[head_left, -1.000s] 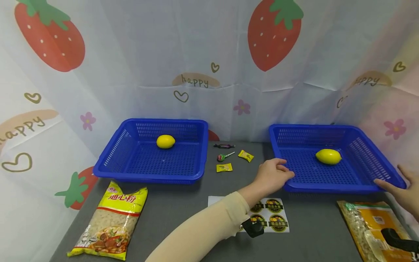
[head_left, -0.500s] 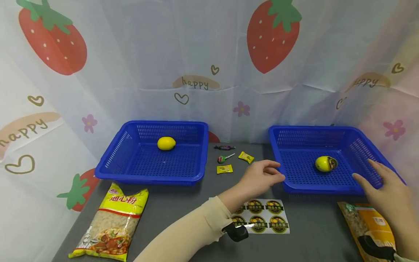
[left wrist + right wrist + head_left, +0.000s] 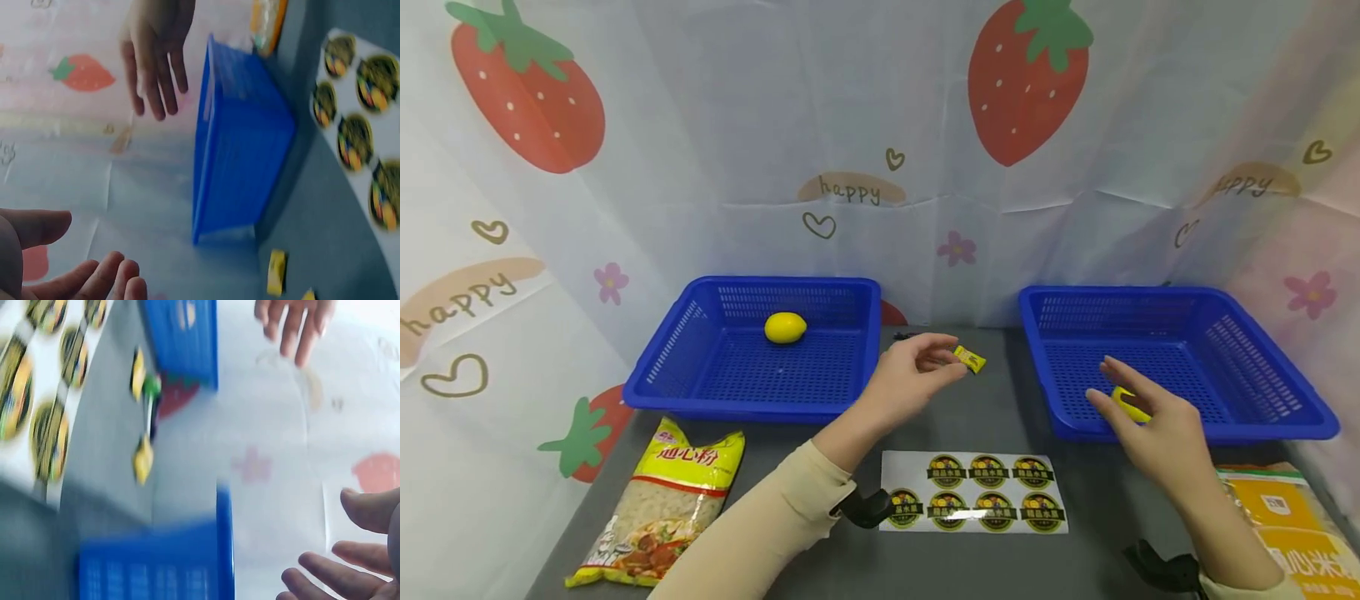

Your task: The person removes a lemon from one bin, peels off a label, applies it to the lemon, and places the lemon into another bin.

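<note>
The left hand [image 3: 910, 379] hovered over the grey surface [image 3: 820, 467] between the two baskets, its fingers loosely curled and holding nothing; a small yellow sweet [image 3: 969, 359] lay just beyond its fingertips, and whether they touched it could not be told. The right hand [image 3: 1150, 421] hung over the near rim of the right basket [image 3: 1285, 429] with fingers spread and relaxed. A yellow lemon [image 3: 1126, 402] showed partly behind those fingers, inside that basket near its front edge; contact could not be confirmed. In the wrist views both hands appeared with fingers extended and nothing in them, though those frames were blurred.

Outward from the hands, a sheet of round stickers [image 3: 973, 502] lay on the surface beneath them. The left basket [image 3: 700, 398] held a second lemon [image 3: 786, 327]. A noodle packet [image 3: 658, 500] lay at the front left, another packet [image 3: 1292, 533] at front right.

Judged good practice: the fingers should close fully round the lemon's middle before any lift, since it would roll readily on the mesh floor.
</note>
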Motion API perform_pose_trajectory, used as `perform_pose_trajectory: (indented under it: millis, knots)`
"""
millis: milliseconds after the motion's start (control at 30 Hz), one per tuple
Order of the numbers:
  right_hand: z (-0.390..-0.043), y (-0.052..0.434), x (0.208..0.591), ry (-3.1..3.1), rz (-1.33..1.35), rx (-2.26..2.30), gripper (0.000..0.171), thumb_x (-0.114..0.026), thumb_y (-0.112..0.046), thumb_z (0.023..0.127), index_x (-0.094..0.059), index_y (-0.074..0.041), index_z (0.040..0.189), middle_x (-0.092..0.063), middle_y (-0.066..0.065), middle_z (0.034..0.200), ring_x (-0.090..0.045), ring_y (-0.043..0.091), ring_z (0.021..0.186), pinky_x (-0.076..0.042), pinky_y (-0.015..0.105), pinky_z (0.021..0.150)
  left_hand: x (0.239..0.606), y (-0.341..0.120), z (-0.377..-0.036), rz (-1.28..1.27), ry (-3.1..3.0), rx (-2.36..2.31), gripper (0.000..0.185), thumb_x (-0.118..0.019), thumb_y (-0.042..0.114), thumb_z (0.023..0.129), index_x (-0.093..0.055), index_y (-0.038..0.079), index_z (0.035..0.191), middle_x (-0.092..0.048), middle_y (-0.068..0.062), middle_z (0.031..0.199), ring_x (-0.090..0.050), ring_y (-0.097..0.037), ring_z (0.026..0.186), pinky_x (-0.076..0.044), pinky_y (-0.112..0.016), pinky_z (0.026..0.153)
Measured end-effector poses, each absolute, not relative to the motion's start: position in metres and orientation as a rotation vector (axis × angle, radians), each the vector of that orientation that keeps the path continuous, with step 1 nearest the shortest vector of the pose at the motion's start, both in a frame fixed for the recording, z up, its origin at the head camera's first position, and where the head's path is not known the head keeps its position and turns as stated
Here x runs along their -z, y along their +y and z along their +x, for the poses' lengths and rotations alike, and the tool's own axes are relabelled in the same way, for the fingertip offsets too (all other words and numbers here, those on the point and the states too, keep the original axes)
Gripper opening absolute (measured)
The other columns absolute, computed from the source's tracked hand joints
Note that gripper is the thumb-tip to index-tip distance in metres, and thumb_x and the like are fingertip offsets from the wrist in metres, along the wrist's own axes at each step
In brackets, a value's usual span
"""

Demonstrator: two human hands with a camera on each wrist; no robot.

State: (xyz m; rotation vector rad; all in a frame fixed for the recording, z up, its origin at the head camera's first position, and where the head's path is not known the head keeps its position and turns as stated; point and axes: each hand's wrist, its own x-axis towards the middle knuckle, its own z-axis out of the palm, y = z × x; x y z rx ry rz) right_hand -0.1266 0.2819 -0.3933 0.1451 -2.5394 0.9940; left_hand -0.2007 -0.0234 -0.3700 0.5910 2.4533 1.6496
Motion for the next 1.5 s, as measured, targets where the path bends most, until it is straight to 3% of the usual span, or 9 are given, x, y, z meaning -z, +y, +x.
perform_pose_trajectory:
  millis: [200, 367, 533, 733, 1000, 1167, 1400, 1500]
  knots:
    - [-0.133, 0.231, 0.398, -2.490, 0.233, -1.209, 0.056, -0.072, -0.028, 0.096, -0.054, -0.013, 0.147, -0.065, 0.011, 0.136, -0.070, 0.033, 0.109, -0.051, 0.008, 0.078, 0.362, -0.064, -0.208, 0.539, 2.557, -1.622, 0.042, -0.069, 0.031, 0.096, -0.063, 0.017, 0.135, -0.072, -0.001, 0.116, -0.066, -0.020, 0.108, -0.057, -0.038, 0.087]
    - [-0.147, 0.185, 0.405, -2.448, 0.313, -1.404, 0.066, -0.074, -0.031, 0.093, -0.046, -0.023, 0.152, -0.061, 0.009, 0.141, -0.066, 0.026, 0.120, -0.057, 0.028, 0.092, 0.351, -0.097, -0.219, 0.443, 2.617, -1.640, 0.045, -0.068, 0.032, 0.097, -0.059, 0.017, 0.139, -0.071, -0.003, 0.121, -0.063, -0.024, 0.113, -0.054, -0.045, 0.095]
    - [-0.161, 0.139, 0.413, -2.414, 0.350, -1.603, 0.072, -0.077, -0.036, 0.090, -0.044, -0.029, 0.153, -0.059, 0.009, 0.144, -0.062, 0.027, 0.126, -0.056, 0.043, 0.095, 0.343, -0.121, -0.229, 0.361, 2.646, -1.666, 0.048, -0.068, 0.035, 0.098, -0.057, 0.018, 0.141, -0.068, -0.005, 0.124, -0.059, -0.026, 0.118, -0.051, -0.048, 0.099]
    - [-0.173, 0.100, 0.430, -2.452, 0.336, -1.820, 0.074, -0.076, -0.044, 0.089, -0.040, -0.036, 0.153, -0.055, 0.003, 0.147, -0.060, 0.028, 0.128, -0.056, 0.043, 0.096, 0.346, -0.149, -0.257, 0.341, 2.829, -1.477, 0.053, -0.067, 0.044, 0.096, -0.057, 0.019, 0.142, -0.064, -0.007, 0.132, -0.059, -0.027, 0.122, -0.051, -0.051, 0.098]
    - [-0.184, 0.066, 0.454, -2.476, 0.359, -1.916, 0.076, -0.075, -0.045, 0.090, -0.036, -0.041, 0.154, -0.046, 0.005, 0.156, -0.056, 0.032, 0.133, -0.055, 0.048, 0.097, 0.345, -0.195, -0.301, 0.171, 2.890, -1.369, 0.068, -0.062, 0.053, 0.097, -0.047, 0.014, 0.151, -0.053, -0.015, 0.147, -0.047, -0.037, 0.136, -0.041, -0.057, 0.110]
    - [-0.188, 0.049, 0.455, -2.496, 0.366, -1.938, 0.079, -0.074, -0.045, 0.091, -0.033, -0.034, 0.158, -0.045, 0.000, 0.157, -0.055, 0.029, 0.135, -0.052, 0.050, 0.101, 0.348, -0.209, -0.316, -0.004, 2.798, -1.458, 0.079, -0.065, 0.049, 0.096, -0.033, 0.012, 0.158, -0.043, -0.019, 0.154, -0.039, -0.042, 0.142, -0.034, -0.060, 0.115]
    - [-0.191, 0.043, 0.454, -2.544, 0.331, -1.834, 0.071, -0.073, -0.042, 0.093, -0.045, -0.018, 0.153, -0.040, 0.009, 0.159, -0.052, 0.033, 0.136, -0.048, 0.052, 0.106, 0.372, -0.223, -0.339, -0.234, 2.621, -1.490, 0.085, -0.066, 0.052, 0.094, -0.030, 0.014, 0.160, -0.021, -0.018, 0.166, -0.026, -0.042, 0.150, -0.027, -0.062, 0.118]
    - [-0.191, 0.042, 0.452, -2.560, 0.322, -1.835, 0.070, -0.073, -0.042, 0.093, -0.046, -0.018, 0.153, -0.038, 0.009, 0.161, -0.052, 0.034, 0.137, -0.048, 0.052, 0.106, 0.385, -0.234, -0.346, -0.281, 2.522, -1.496, 0.087, -0.065, 0.056, 0.093, -0.027, 0.017, 0.161, -0.013, -0.016, 0.169, -0.021, -0.042, 0.152, -0.025, -0.063, 0.119]
